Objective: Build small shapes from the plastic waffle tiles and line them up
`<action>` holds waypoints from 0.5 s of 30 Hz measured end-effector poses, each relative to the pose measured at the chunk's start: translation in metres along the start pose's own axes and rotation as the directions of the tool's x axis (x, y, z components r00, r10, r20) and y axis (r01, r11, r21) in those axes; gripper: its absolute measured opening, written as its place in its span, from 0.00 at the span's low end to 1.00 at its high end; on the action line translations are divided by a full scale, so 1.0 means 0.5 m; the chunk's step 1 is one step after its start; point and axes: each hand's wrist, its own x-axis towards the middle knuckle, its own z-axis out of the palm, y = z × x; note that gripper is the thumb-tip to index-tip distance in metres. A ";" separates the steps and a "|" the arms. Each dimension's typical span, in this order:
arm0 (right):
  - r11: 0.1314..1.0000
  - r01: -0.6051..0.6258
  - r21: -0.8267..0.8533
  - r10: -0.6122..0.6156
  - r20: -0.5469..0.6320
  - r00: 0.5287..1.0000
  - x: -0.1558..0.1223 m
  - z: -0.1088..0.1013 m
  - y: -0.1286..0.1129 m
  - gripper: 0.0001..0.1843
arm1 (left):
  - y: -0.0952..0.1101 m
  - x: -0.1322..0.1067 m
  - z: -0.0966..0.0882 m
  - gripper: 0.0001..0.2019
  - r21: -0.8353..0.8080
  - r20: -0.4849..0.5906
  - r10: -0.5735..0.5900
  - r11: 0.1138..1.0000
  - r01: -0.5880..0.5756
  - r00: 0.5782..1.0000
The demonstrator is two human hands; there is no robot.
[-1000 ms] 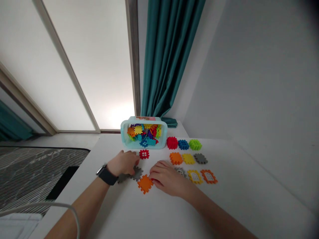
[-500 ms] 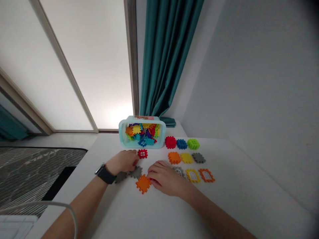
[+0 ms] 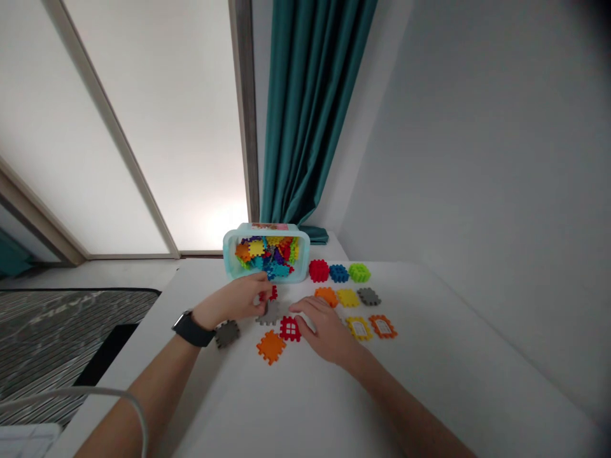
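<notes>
My left hand (image 3: 242, 296), with a dark watch on the wrist, pinches a grey notched square tile (image 3: 270, 313) between curled fingers. Behind its fingertips a red window tile (image 3: 273, 292) lies partly hidden. My right hand (image 3: 325, 327) is open, palm down, its thumb at the edge of another red window tile (image 3: 289, 329); whether they touch I cannot tell. In front of that is an orange notched tile (image 3: 271, 347), turned at an angle. A second grey tile (image 3: 227, 334) lies flat below my left wrist.
A light-blue bin (image 3: 226, 257) of mixed tiles stands at the back. Right of it are red (image 3: 319, 271), blue (image 3: 338, 273) and green stacks (image 3: 359, 273). Orange, yellow and grey tiles form a row in front, then yellow (image 3: 359, 328) and orange window tiles (image 3: 382, 326).
My left hand has shifted right and back with the grey tile. My right hand has lifted its fingers off the near red window tile, which now shows. The view has turned slightly.
</notes>
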 end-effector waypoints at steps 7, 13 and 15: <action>0.992 0.125 -0.004 -0.125 -0.079 0.989 -0.003 0.025 -0.034 0.18 | 0.032 -0.029 -0.018 0.07 -0.115 -0.129 0.061 0.990 -0.076 0.990; 0.977 0.212 -0.016 -0.212 -0.158 0.964 0.012 0.055 -0.061 0.11 | 0.032 -0.075 -0.023 0.05 -0.205 -0.139 0.046 0.976 -0.074 0.989; 0.977 0.211 0.015 -0.204 -0.203 0.958 0.022 0.060 -0.068 0.11 | 0.026 -0.088 -0.018 0.04 -0.248 -0.151 0.037 0.966 -0.074 0.988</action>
